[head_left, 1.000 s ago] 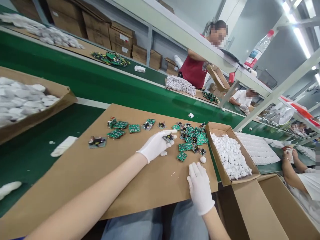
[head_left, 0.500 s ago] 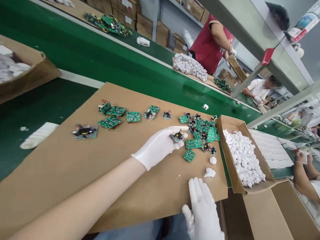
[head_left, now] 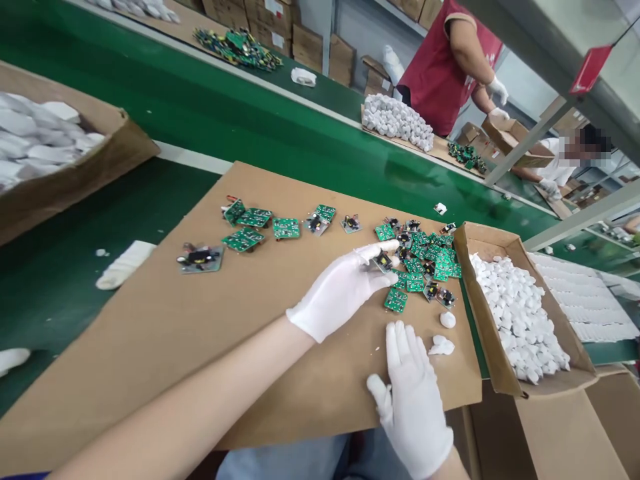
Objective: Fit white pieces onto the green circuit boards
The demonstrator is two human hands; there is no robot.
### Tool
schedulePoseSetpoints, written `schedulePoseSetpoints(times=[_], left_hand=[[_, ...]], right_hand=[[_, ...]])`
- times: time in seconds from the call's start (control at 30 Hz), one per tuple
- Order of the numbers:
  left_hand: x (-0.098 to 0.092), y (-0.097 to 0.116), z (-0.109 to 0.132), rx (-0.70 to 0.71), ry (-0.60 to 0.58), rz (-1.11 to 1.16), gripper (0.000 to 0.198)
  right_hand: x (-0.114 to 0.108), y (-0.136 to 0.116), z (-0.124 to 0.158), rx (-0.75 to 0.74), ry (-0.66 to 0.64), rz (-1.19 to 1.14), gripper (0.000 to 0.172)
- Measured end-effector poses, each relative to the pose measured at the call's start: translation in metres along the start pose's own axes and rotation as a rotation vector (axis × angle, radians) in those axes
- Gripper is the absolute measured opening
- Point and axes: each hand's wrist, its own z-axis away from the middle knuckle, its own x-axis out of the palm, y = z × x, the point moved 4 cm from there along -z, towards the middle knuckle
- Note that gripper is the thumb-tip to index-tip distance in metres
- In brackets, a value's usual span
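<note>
My left hand point(head_left: 345, 287), in a white glove, reaches across the cardboard sheet point(head_left: 240, 373) and is closed on a small circuit board point(head_left: 383, 261) held component side up. Just beyond its fingers lies a heap of green circuit boards point(head_left: 425, 257). My right hand point(head_left: 413, 393), gloved too, hovers or rests near the sheet's front edge, flat with the thumb spread; it holds nothing. A round white piece point(head_left: 447, 320) and a crumpled white piece point(head_left: 441, 345) lie to its upper right. More boards point(head_left: 245, 239) are scattered at the sheet's far left, one point(head_left: 200, 259) with components up.
At the right stands a cardboard tray point(head_left: 530, 320) full of small white wrapped pieces, beside rows of white pieces point(head_left: 583, 287). A box of white pieces point(head_left: 125, 143) is at the left. Across the green conveyor point(head_left: 300, 147), a co-worker in red point(head_left: 445, 73) handles a box.
My right hand has moved up and further over the sheet. My left hand keeps the board, tilted somewhat differently beside the heap. The camera view has shifted left.
</note>
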Motion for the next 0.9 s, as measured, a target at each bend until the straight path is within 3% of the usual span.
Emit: schedulePoseSetpoints(times=[0.27, 0.4, 0.5, 0.57, 0.67, 0.8, 0.9], left_hand=[[-0.007, -0.018, -0.007, -0.063, -0.124, 0.010, 0.028], [-0.007, -0.016, -0.007, -0.089, -0.090, 0.008, 0.023], [-0.002, -0.015, -0.003, -0.112, -0.123, -0.002, 0.027], [0.001, -0.016, 0.002, -0.132, -0.178, -0.041, 0.031], [0.005, -0.019, 0.009, -0.151, -0.253, -0.133, 0.038], [0.011, -0.023, 0.018, -0.164, -0.321, -0.224, 0.044], [0.013, -0.023, 0.023, -0.163, -0.348, -0.265, 0.049]], right_hand=[[-0.018, 0.004, 0.020, -0.131, -0.022, 0.008, 0.085], [-0.008, 0.007, -0.004, -0.098, -0.061, 0.007, 0.062], [-0.004, 0.015, -0.012, -0.128, 0.033, -0.071, 0.051], [-0.014, 0.022, -0.012, -0.089, 0.171, -0.191, 0.043], [-0.048, 0.032, -0.021, 0.121, 0.359, -0.514, 0.034], [-0.090, 0.031, -0.050, 0.372, 0.420, -1.054, 0.037], [-0.098, 0.027, -0.068, 0.490, 0.437, -1.304, 0.033]])
